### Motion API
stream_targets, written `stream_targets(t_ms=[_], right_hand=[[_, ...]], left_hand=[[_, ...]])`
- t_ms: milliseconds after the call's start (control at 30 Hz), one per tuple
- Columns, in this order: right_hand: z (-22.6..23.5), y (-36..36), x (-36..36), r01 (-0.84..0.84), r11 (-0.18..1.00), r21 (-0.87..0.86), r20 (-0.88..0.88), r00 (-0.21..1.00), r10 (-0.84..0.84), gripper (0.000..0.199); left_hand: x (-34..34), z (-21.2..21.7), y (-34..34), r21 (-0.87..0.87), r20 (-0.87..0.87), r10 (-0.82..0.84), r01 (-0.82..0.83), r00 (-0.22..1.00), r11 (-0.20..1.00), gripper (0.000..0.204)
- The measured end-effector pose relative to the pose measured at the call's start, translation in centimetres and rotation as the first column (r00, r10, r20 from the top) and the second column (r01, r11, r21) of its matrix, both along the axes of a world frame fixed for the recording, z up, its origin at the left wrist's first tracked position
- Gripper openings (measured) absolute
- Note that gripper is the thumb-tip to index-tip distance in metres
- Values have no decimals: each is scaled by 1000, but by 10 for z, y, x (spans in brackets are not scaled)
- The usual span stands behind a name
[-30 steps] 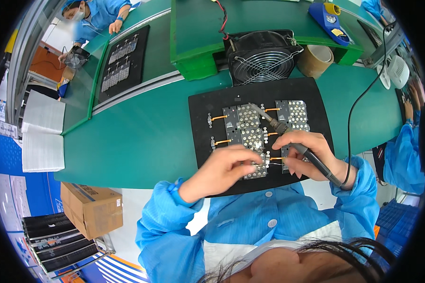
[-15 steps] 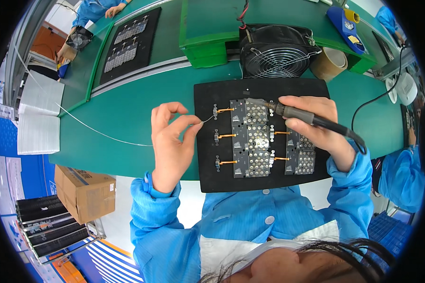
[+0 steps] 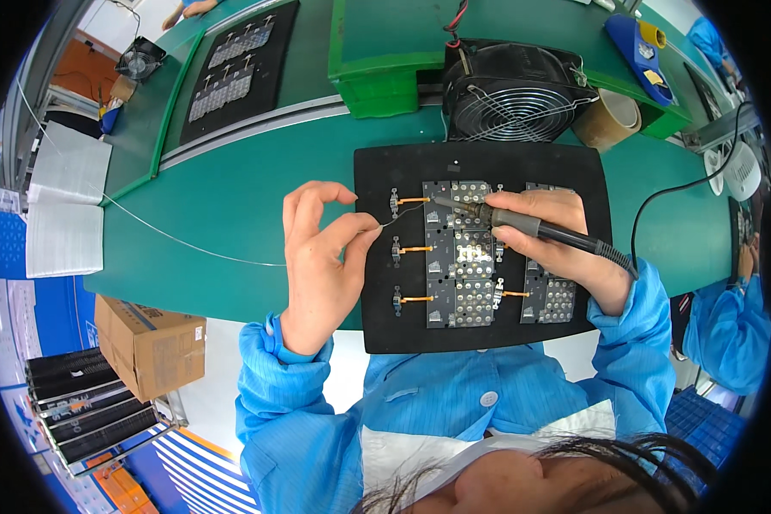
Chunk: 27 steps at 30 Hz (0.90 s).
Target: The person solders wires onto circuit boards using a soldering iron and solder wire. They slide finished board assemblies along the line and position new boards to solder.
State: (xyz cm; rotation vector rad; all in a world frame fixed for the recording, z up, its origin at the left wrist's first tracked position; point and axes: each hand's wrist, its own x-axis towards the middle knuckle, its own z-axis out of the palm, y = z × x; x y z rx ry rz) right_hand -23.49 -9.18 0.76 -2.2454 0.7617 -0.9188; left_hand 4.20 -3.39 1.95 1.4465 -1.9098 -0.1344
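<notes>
Paper sheets [image 3: 64, 201] are lying stacked at the left edge of the green bench [image 3: 231, 206], and a brown cardboard box [image 3: 150, 343] is sitting below that edge on the floor beside a rack of black trays [image 3: 81, 403]; solder wire [image 3: 188, 247] is running as a thin pale line from the far left of the bench across to the left hand [image 3: 321, 257], which is pinching it between thumb and forefinger, the other fingers curling loosely above; the wire's free end is reaching past the left edge of the black fixture plate [image 3: 488, 330] toward its upper left corner, where an orange-leaded part [image 3: 411, 200] is sitting; circuit boards [image 3: 463, 265] are lying in two columns down the middle of the plate, with more orange leads sticking out at their left sides; the soldering iron [image 3: 522, 225] is lying slantwise across the upper boards, its tip pointing left and meeting the wire end near the top of the left column; the right hand [image 3: 561, 244] is gripping the iron's dark handle like a pen, fingers closed round it, while resting on the right column of boards; the iron's black cord [image 3: 660, 206] is looping off toward the right edge of the bench; a black fan [image 3: 514, 90] is standing beyond the plate's far edge, touching a green bin [image 3: 385, 86] on its left, with a roll of brown tape [image 3: 608, 120] just beside it on the right; another person's blue sleeve [image 3: 732, 330] is showing at the far right.
</notes>
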Motion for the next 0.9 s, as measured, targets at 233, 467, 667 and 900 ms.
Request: stream_targets(t_ms=[233, 467, 667, 900], right_hand=[[20, 5, -21, 17, 998, -57, 36, 999, -15, 28], [39, 27, -108, 706, 708, 3, 369, 658, -657, 15], [75, -68, -195, 885, 465, -31, 431, 432, -792, 26], [86, -141, -213, 922, 373, -105, 543, 368, -755, 20]], left_hand=[[4, 2, 3, -5, -43, 21, -21, 999, 1000, 16], [20, -20, -4, -41, -163, 163, -171, 973, 984, 10], [22, -53, -16, -150, -284, 334, -386, 899, 910, 8], [25, -64, -18, -176, -257, 359, -409, 897, 895, 7]])
